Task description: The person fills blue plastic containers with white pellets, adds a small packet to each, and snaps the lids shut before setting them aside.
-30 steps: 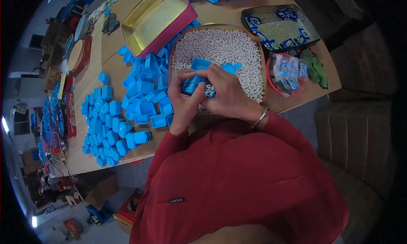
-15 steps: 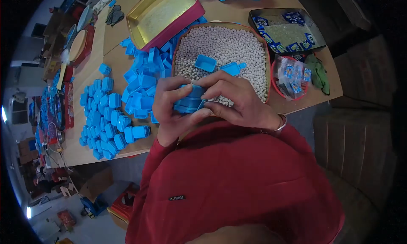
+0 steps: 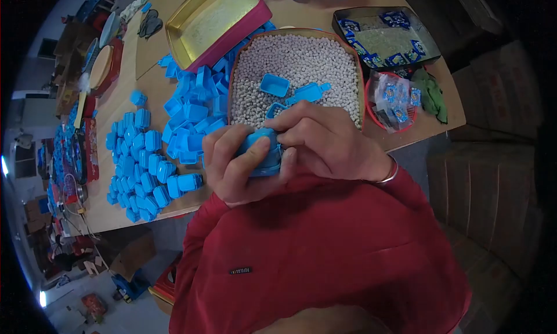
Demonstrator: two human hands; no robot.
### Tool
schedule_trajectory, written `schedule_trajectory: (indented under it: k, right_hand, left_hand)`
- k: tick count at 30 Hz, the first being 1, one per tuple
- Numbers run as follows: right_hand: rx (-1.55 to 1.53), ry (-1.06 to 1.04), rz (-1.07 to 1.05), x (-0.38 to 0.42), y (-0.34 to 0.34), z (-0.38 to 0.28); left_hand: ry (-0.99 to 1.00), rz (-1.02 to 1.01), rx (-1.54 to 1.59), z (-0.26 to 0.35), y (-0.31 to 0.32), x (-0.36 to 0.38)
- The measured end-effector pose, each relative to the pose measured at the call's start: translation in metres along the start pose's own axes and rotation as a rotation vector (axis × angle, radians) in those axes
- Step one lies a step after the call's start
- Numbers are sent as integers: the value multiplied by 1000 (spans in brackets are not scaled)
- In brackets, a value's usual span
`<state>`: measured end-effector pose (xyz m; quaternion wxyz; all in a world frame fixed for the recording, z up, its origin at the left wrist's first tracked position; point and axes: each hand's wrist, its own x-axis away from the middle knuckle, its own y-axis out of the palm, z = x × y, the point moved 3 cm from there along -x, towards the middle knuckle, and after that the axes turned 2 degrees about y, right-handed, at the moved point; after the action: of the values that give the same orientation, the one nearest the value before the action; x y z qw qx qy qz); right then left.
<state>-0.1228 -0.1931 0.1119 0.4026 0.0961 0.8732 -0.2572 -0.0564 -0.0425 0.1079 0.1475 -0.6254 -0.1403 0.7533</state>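
My left hand (image 3: 241, 165) is wrapped round a small blue plastic box (image 3: 264, 151), close to my body at the front edge of the bead tray. Against the box's right side, my right hand (image 3: 331, 139) has its fingers bent, with thumb and fingertips pressed together; a small blue piece (image 3: 275, 109) shows just beyond its fingertips. White beads fill the tray (image 3: 362, 81). On the beads lie an open blue box (image 3: 274, 85) and a blue lid piece (image 3: 308, 93).
Closed blue boxes (image 3: 139, 160) are heaped at the left, beside open blue ones (image 3: 188, 113). A gold-lined box (image 3: 217, 23) stands behind. At the right are a dark tray (image 3: 400, 38) with blue packets, a red basket (image 3: 394, 102) and a green cloth (image 3: 430, 96).
Both hands have come slightly nearer my body with the box. My left thumb now lies across its top, and my right fingers have shifted to its upper right. The view has moved a little.
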Motion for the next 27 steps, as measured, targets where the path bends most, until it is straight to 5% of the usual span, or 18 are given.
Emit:
schedule_trajectory:
  k: [8, 13, 19, 22, 25, 27]
  right_hand:
    - [-468, 529, 3, 17, 0, 19]
    - [-194, 514, -67, 23, 13, 30]
    - [-357, 700, 24, 33, 31, 46]
    - [-618, 767, 208, 42, 35, 58]
    - [-660, 789, 200, 53, 47, 65]
    - [-235, 639, 112, 46, 36, 62]
  left_hand:
    - [-333, -254, 520, -25, 15, -4]
    - [-742, -128, 685, -42, 32, 20]
    - [-895, -392, 606, -47, 34, 21]
    - [-1056, -5, 926, -42, 27, 23]
    - [-1213, 119, 953, -35, 37, 49]
    - [-1256, 38, 861, -37, 33, 43]
